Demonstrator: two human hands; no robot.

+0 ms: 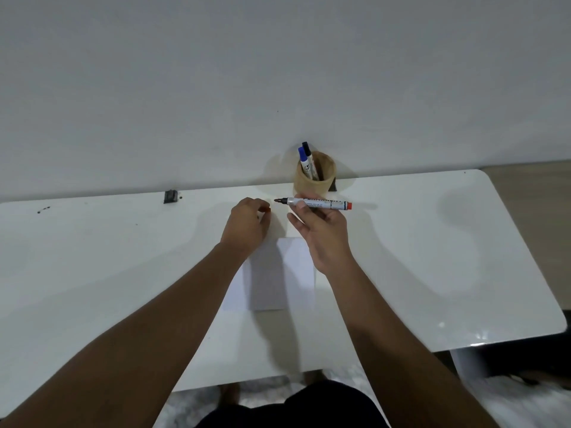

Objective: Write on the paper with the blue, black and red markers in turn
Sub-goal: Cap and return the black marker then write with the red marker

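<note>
My right hand (321, 230) pinches the uncapped red marker (316, 203) level, just in front of the cup (315, 177); my left hand (248, 222) curls around its cap, I think. The paper (279, 273) lies nearer me. The bare tip could smear my left fingers.

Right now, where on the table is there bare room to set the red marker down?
Widest bare patch: table right of the paper and right hand, out to the rounded edge. Also open: left of the left hand, below the dark clip. Crowded: between both hands and the cup, where the red marker hovers.
</note>
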